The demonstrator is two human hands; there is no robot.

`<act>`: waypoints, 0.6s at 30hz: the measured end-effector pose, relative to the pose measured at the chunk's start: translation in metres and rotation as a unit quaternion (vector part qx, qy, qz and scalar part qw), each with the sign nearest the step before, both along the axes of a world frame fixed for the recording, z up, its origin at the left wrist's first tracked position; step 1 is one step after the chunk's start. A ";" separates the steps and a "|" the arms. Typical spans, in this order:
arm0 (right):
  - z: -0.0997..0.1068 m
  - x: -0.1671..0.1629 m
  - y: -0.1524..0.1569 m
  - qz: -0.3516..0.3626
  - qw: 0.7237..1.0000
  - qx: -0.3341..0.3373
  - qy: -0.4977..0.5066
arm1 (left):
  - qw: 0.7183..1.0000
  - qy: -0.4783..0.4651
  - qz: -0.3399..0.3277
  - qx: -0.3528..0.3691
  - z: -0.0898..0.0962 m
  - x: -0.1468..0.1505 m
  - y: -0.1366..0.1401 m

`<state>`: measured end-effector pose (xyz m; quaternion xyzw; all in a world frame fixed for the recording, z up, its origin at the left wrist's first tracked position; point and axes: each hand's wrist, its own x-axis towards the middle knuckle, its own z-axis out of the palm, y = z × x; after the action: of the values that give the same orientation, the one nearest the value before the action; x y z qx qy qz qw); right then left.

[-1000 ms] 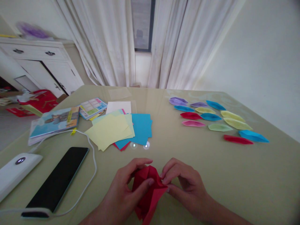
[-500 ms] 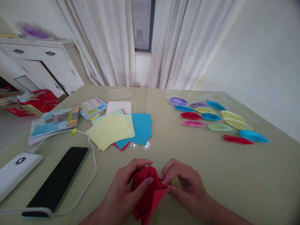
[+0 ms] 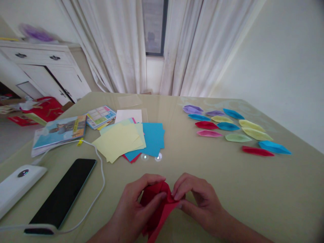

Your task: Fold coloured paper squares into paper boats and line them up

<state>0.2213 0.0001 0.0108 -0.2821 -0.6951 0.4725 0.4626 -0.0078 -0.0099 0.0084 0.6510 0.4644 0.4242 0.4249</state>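
A partly folded sheet of red paper (image 3: pixel 162 216) is held up between my two hands at the near edge of the table. My left hand (image 3: pixel 138 206) grips it from the left, with the thumb lying across its inner face and the fingers behind. On the other side, my right hand (image 3: pixel 198 199) pinches the upper right edge between thumb and fingertips. The paper bulges open and creases show in it; its lower end runs to the bottom of the picture. Several small folded paper boats (image 3: pixel 227 126) in various colours lie at the right back.
Coloured paper sheets (image 3: pixel 118 140) lie fanned at the middle left. Beyond them are books (image 3: pixel 60 131) and a sticker sheet (image 3: pixel 102 116). A black phone (image 3: pixel 63 192), a white power bank (image 3: pixel 20 185) and a white cable (image 3: pixel 102 168) occupy the left side.
The red paper has tilted and its top edge is more rounded, pressed in near my right fingertips. Both hands keep their hold with only slight finger movement.
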 end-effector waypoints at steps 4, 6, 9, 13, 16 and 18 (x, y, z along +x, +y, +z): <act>0.002 0.000 0.000 0.006 1.000 0.006 -0.020 | 1.000 -0.011 -0.010 -0.005 0.003 0.003 0.000; 0.002 -0.001 -0.001 0.006 1.000 0.013 -0.027 | 1.000 -0.012 -0.017 -0.007 0.003 0.004 0.000; -0.001 -0.001 -0.002 -0.001 1.000 0.014 -0.026 | 0.999 -0.012 -0.035 -0.020 0.002 0.003 0.000; -0.004 0.001 -0.004 -0.012 0.999 -0.015 -0.050 | 0.999 -0.016 -0.032 -0.027 -0.001 0.003 -0.001; -0.001 0.001 -0.004 0.000 0.998 -0.010 -0.054 | 0.998 -0.009 -0.029 -0.051 -0.003 0.003 -0.002; 0.002 0.000 -0.003 0.010 0.999 -0.003 -0.047 | 0.997 0.000 -0.027 -0.068 -0.003 0.003 -0.002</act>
<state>0.2214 -0.0032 0.0127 -0.2984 -0.7173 0.4651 0.4244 -0.0045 -0.0116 0.0054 0.6329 0.4749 0.3796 0.4794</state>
